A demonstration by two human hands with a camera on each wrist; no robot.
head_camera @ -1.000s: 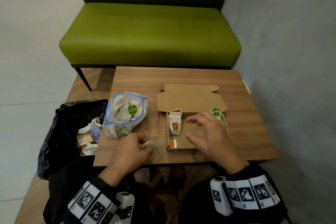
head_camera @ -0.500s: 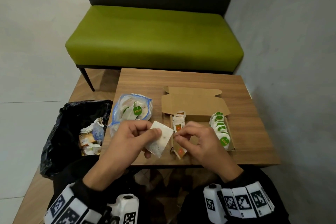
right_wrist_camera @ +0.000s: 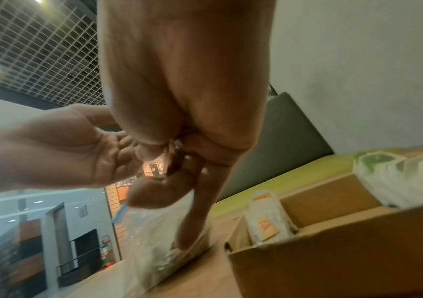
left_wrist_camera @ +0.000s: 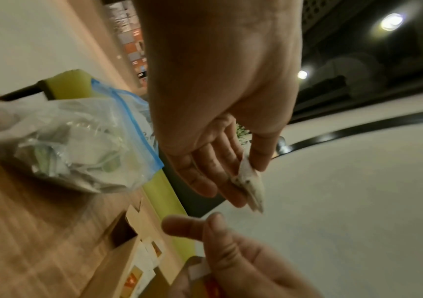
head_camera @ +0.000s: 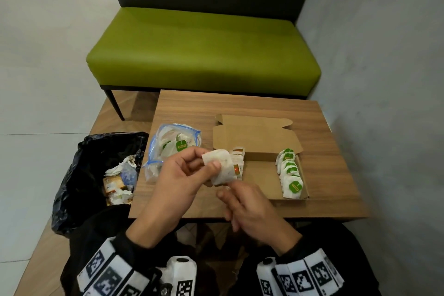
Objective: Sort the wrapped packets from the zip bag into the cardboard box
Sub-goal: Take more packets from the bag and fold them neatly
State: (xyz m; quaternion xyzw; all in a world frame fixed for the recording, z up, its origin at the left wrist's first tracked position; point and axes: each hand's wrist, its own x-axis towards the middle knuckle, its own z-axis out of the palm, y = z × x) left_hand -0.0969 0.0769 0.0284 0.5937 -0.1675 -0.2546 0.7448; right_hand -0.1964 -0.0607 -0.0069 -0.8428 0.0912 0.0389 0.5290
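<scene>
My left hand (head_camera: 211, 163) pinches a white wrapped packet (head_camera: 222, 169) between thumb and fingers above the table's front, also seen in the left wrist view as the packet (left_wrist_camera: 249, 181). Just below it, my right hand (head_camera: 228, 197) curls round a small orange-and-white tag (left_wrist_camera: 200, 270). The clear zip bag (head_camera: 173, 149) with a blue seal lies left of the open cardboard box (head_camera: 264, 175). A row of green-labelled packets (head_camera: 290, 173) stands along the box's right wall. Orange-labelled packets (head_camera: 237, 158) stand at its left wall, partly hidden by the held packet.
A black bin bag (head_camera: 79, 175) with crumpled wrappers sits on the floor left of the wooden table (head_camera: 336, 175). Behind the table stands a green bench (head_camera: 204, 50). A grey wall runs along the right.
My left hand lifted the white packet off the table and raised it. My right hand came out of the box, took the tag, and now sits just under the packet.
</scene>
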